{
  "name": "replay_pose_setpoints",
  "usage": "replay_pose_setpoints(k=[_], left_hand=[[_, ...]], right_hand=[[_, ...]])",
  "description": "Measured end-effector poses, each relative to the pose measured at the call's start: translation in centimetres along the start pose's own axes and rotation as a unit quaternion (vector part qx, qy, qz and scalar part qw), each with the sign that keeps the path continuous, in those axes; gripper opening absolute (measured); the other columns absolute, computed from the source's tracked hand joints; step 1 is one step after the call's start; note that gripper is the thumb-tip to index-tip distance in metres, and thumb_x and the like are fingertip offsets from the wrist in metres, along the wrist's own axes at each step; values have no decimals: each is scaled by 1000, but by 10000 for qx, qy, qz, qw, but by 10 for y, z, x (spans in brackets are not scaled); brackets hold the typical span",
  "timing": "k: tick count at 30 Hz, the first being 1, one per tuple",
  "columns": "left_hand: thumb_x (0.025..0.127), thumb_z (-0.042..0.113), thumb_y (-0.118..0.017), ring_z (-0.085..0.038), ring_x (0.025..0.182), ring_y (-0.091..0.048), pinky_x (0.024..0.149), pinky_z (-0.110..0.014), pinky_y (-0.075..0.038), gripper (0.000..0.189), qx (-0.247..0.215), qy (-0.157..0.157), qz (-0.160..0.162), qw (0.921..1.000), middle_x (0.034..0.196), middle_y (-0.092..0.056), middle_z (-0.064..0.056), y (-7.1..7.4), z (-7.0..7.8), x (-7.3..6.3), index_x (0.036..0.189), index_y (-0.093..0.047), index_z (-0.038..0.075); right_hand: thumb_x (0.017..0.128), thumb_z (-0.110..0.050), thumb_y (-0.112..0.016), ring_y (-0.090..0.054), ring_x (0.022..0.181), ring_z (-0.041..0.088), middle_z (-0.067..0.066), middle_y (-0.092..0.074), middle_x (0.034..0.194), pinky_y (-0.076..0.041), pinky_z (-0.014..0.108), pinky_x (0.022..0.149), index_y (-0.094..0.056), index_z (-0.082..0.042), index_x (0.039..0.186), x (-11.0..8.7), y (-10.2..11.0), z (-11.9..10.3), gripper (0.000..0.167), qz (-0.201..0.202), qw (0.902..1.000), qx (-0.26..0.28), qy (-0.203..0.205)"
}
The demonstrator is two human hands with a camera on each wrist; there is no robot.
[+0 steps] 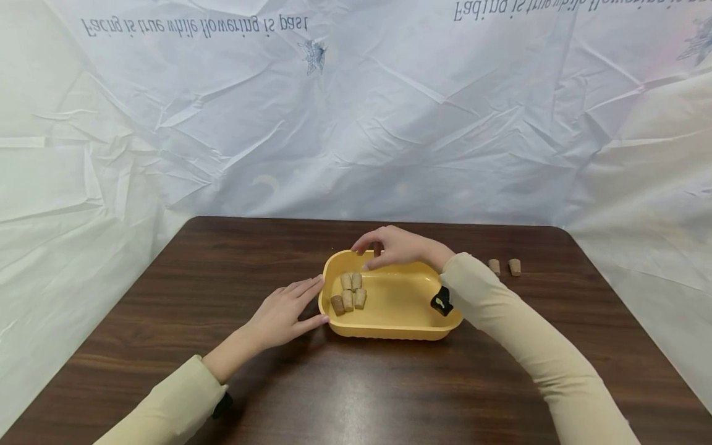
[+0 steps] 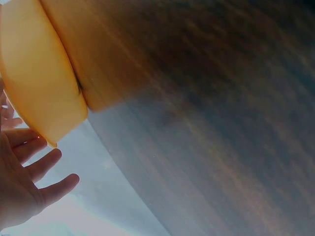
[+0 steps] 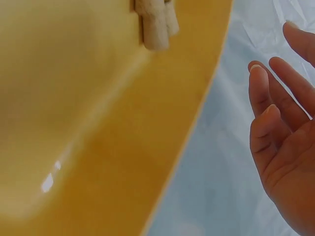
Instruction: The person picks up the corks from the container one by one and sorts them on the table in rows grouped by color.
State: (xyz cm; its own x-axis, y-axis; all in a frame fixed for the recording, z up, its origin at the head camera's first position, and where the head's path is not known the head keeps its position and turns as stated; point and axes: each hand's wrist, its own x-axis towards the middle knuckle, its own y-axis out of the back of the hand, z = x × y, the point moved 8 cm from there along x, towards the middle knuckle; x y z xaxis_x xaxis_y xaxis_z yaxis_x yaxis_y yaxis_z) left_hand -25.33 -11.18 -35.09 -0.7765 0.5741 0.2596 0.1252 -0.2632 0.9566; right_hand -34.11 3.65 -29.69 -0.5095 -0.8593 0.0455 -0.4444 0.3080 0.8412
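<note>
A yellow plastic basin [image 1: 397,314] stands on the table, with several corks [image 1: 347,301] grouped at its left end. My left hand [image 1: 283,313] lies with fingers spread against the basin's left end, thumb near the front corner. In the left wrist view, fingertips of the left hand [image 2: 24,167] come right up to the basin wall [image 2: 44,69]. Over the back rim hovers my right hand [image 1: 395,245], fingers loosely bent. The right wrist view shows that hand [image 3: 290,132] with nothing between thumb and fingers, and corks [image 3: 155,24] inside the basin.
Two more corks, one [image 1: 515,267] farther right and one [image 1: 494,267] beside my right sleeve, stand on the dark wooden table [image 1: 267,383]. A wrinkled white sheet [image 1: 356,123] hangs behind the table's back edge. A black wrist strap [image 1: 442,301] shows at my right cuff.
</note>
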Motion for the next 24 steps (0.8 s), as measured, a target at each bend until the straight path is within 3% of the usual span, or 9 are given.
replay_pose_setpoints(k=[9,24], left_hand=[[85,58,-41,-25,116,-41,86,-50,-36,70,63,11,-11,10000,136,-37,-5,0,0,0,136,-37,9],[85,56,-44,-24,116,-41,85,-50,-37,69,85,-27,89,9999,135,-38,-5,1,1,0,135,-39,9]], right_hand=[[82,-18,-63,-56,79,19,8,-57,111,-45,27,68,-54,-5,120,13,-36,14,40,-451,9972,475,-348],[80,-17,-63,-55,81,13,1,-58,109,-43,24,71,-57,-6,116,29,-76,13,38,-974,9932,389,-504]])
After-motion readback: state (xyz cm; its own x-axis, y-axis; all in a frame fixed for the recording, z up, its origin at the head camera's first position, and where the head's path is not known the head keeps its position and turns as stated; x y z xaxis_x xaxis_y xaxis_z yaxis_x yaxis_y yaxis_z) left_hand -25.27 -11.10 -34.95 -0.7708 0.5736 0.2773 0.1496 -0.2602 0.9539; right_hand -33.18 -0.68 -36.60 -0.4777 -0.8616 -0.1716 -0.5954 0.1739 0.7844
